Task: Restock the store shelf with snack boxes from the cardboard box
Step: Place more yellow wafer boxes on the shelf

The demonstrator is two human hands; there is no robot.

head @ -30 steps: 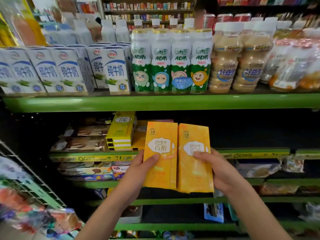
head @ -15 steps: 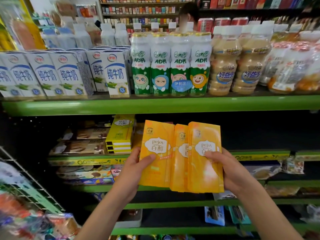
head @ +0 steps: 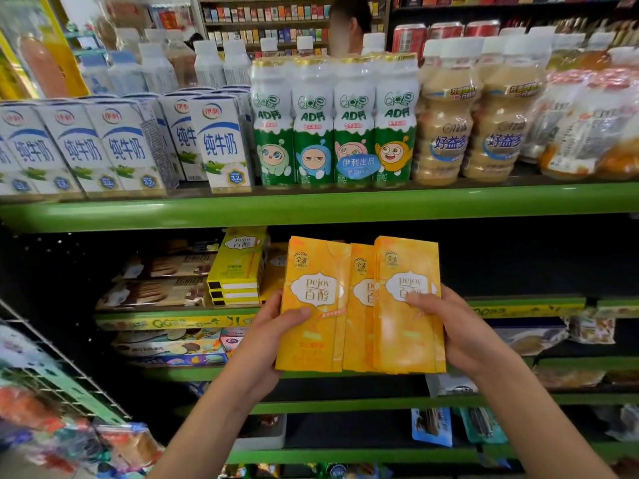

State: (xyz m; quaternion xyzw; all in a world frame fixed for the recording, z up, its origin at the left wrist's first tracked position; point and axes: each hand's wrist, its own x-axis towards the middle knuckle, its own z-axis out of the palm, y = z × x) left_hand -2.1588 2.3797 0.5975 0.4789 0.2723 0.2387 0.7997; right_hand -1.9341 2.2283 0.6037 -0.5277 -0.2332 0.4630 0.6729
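I hold a fan of orange Pejoy snack boxes (head: 359, 326) upright in front of the second shelf. My left hand (head: 273, 333) grips the leftmost box, thumb across its front. My right hand (head: 460, 330) grips the right-hand boxes, thumb on the label. The boxes overlap one another and three fronts show. Behind them to the left, a stack of yellow Pejoy boxes (head: 238, 267) lies on the green shelf (head: 173, 321). The shelf space behind and right of my boxes is dark. No cardboard box is in view.
The upper green shelf (head: 311, 205) carries milk cartons (head: 114, 146), green AD drink bottles (head: 332, 122) and beige drink bottles (head: 473, 126). Biscuit packs (head: 162, 288) lie left of the yellow stack. A wire rack (head: 52, 375) juts out at lower left. A person stands behind the shelves.
Both hands have lifted the orange boxes up and closer to the second shelf. The boxes went from two side by side to an overlapping fan of three fronts.
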